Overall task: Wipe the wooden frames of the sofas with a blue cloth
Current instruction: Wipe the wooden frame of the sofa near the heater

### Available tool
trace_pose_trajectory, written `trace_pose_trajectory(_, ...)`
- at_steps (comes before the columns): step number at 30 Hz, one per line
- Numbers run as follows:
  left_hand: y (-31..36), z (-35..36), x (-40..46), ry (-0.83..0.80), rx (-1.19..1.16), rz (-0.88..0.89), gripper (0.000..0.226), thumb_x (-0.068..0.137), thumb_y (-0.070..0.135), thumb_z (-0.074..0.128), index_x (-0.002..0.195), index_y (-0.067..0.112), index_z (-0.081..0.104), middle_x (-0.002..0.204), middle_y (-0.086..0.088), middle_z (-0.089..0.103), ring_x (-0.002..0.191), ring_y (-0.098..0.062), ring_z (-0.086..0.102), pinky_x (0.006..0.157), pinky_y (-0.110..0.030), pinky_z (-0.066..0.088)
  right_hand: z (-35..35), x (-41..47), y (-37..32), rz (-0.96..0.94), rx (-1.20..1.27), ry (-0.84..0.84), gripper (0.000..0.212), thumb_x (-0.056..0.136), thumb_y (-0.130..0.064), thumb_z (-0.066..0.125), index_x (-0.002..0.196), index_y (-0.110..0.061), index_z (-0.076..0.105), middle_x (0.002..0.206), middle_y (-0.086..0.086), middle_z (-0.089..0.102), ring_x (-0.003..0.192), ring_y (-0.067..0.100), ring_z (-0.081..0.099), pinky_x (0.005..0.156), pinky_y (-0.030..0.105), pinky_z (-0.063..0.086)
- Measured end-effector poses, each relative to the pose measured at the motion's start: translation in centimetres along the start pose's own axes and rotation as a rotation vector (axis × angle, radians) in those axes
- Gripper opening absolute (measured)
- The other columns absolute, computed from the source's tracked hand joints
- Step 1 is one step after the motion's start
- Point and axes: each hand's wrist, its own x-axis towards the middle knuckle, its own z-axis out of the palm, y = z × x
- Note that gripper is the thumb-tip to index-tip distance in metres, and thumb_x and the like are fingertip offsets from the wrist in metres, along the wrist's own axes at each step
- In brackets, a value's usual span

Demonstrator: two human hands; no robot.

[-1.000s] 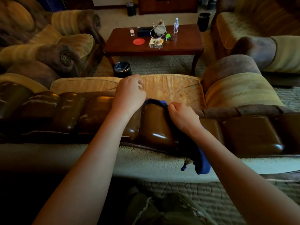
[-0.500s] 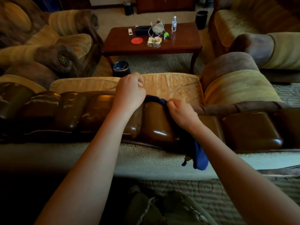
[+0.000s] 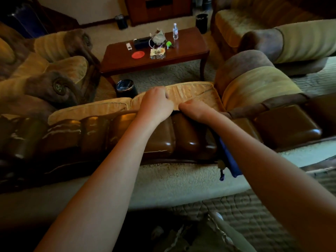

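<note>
Now, from my head camera, both my hands had moved forward over the top of the glossy dark-brown carved wooden frame along the sofa's back, compared with a second before, when they sat nearer me on the rounded crest. My left hand was curled into a fist at the far edge of the frame, right where it met the worn golden-yellow fabric seat cushion; I could not tell whether it had hold of any cloth, since the fingers were tucked out of sight. My right hand was likewise curled, knuckles up, just beside the left and gripping the blue cloth, which ran back from under my palm along one of the grooves between the frame's lobes and hung down the near side, its frayed end dangling against the pale fleecy back panel. A moment before, a band of blue had shown between my hands on the crest; that band was hidden now, so I judged the cloth had been drawn forward into the seam between wood and cushion. That suggested this section's top had been covered and the far edge was being worked. The lobes to the left and the blocky section to the right probably still awaited wiping. Beyond the sofa stood the dark reddish wooden coffee table.
</note>
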Motion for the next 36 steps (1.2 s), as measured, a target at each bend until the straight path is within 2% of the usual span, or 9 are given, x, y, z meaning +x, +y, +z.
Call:
trace_pose_trajectory(4,-0.7,-1.7,0.9,-0.321,-0.058,0.015,0.025,0.088,0.003,0.044,0.095,0.017,0.064,0.107,-0.004,0.058,0.102,-0.023,0.057,0.089,-0.038,0.05,1.0,-1.3,0.8,0.073,0.097,0.13,0.031,0.095,-0.033,0.038,0.073,-0.02,0.054,0.083,0.003,0.058,0.087,0.024,0.056,0.078,0.035,0.043)
trace_pose_trajectory(7,-1.0,-2.8,1.7,-0.502,-0.112,0.007,0.029,0.09,0.003,0.044,0.083,0.024,0.063,0.116,-0.008,0.059,0.109,-0.024,0.057,0.097,-0.043,0.049,2.3,-3.9,1.5,0.05,0.139,0.326,0.024,0.096,-0.033,0.04,0.096,-0.023,0.061,0.1,0.004,0.064,0.099,0.025,0.057,0.088,0.042,0.046)
trace_pose_trajectory(10,-0.5,-3.1,1.7,-0.655,-0.03,0.076,0.025,0.091,0.007,0.046,0.1,0.024,0.063,0.114,-0.009,0.059,0.105,-0.024,0.058,0.092,-0.039,0.051,4.3,-6.5,0.8,0.051,0.132,0.539,0.03,0.097,-0.03,0.044,0.119,-0.02,0.061,0.118,0.006,0.064,0.11,0.026,0.057,0.091,0.043,0.045)
trace_pose_trajectory(15,-0.1,-3.1,1.2,-0.714,0.133,0.3,0.039,0.088,0.013,0.056,0.125,0.027,0.054,0.102,-0.001,0.055,0.088,-0.015,0.057,0.072,-0.027,0.048,10.0,-9.3,-1.6,0.049,0.23,1.078,0.033,0.091,-0.027,0.048,0.112,-0.011,0.068,0.112,0.005,0.068,0.109,0.022,0.061,0.093,0.046,0.046)
trace_pose_trajectory(18,-0.4,-3.2,1.4,-0.755,0.132,0.337,0.042,0.087,0.005,0.055,0.123,0.027,0.049,0.099,-0.004,0.058,0.08,-0.015,0.058,0.062,-0.023,0.049,13.6,-9.7,-3.7,0.03,0.362,1.248,0.036,0.091,-0.028,0.046,0.114,-0.011,0.067,0.117,0.006,0.065,0.115,0.02,0.054,0.103,0.041,0.039)
trace_pose_trajectory(20,-0.8,-3.3,2.0,-0.79,0.099,0.297,0.048,0.088,0.0,0.052,0.13,0.023,0.047,0.104,-0.01,0.06,0.088,-0.023,0.061,0.07,-0.029,0.052,14.6,-9.8,-4.9,0.023,0.415,1.303,0.037,0.09,-0.027,0.045,0.115,-0.01,0.067,0.12,0.007,0.063,0.119,0.018,0.05,0.106,0.037,0.034)
trace_pose_trajectory(25,-0.8,-3.4,3.2,-0.859,0.147,0.246,0.059,0.089,-0.004,0.045,0.142,0.022,0.038,0.123,-0.017,0.056,0.104,-0.029,0.059,0.094,-0.045,0.049,10.6,-10.4,-3.9,-0.051,0.298,1.094,0.028,0.091,-0.02,0.052,0.108,-0.009,0.07,0.109,0.006,0.069,0.106,0.011,0.055,0.095,0.024,0.037)
trace_pose_trajectory(29,-0.2,-3.3,3.1,-0.926,0.101,0.199,0.046,0.091,-0.011,0.035,0.126,0.015,0.05,0.098,-0.015,0.057,0.089,-0.026,0.056,0.084,-0.038,0.047,6.0,-9.5,-3.2,0.103,0.324,0.707,0.027,0.096,-0.024,0.05,0.117,-0.025,0.066,0.109,0.001,0.068,0.102,0.015,0.059,0.087,0.027,0.041)
trace_pose_trajectory(36,-1.1,-4.9,4.7,-1.011,-0.138,-0.005,0.025,0.099,0.007,0.031,0.097,0.015,0.055,0.074,-0.005,0.054,0.066,-0.012,0.046,0.063,-0.021,0.037,7.9,-11.4,-5.0,-0.109,0.3,0.737,0.026,0.093,-0.019,0.055,0.116,-0.018,0.067,0.102,0.003,0.071,0.096,0.012,0.062,0.086,0.021,0.041)
